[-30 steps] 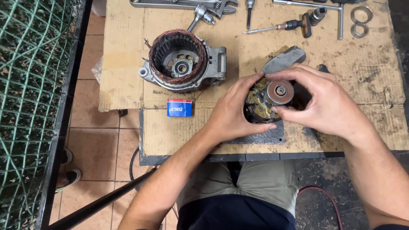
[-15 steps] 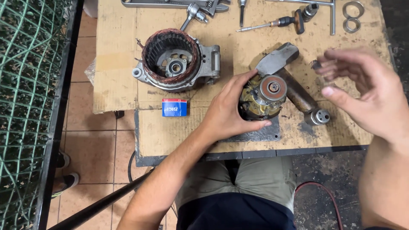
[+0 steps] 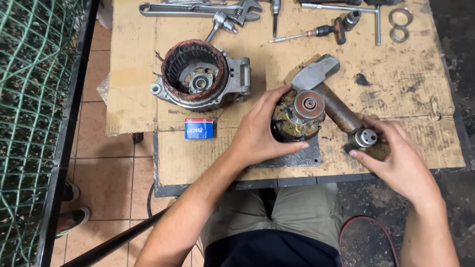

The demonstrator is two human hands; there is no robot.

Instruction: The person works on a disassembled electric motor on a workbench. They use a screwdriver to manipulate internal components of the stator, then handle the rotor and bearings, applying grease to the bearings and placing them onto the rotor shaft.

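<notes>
Right hand newly down, perhaps gripping hammer handle.

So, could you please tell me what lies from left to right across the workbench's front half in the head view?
Small blue box → left hand → rotor it grips → hammer handle's end → right hand.

Even, diffuse overhead light on the cardboard-covered bench — soft shadows, mild glare on the wrenches; focus sharp, floor at right falls dark.
</notes>
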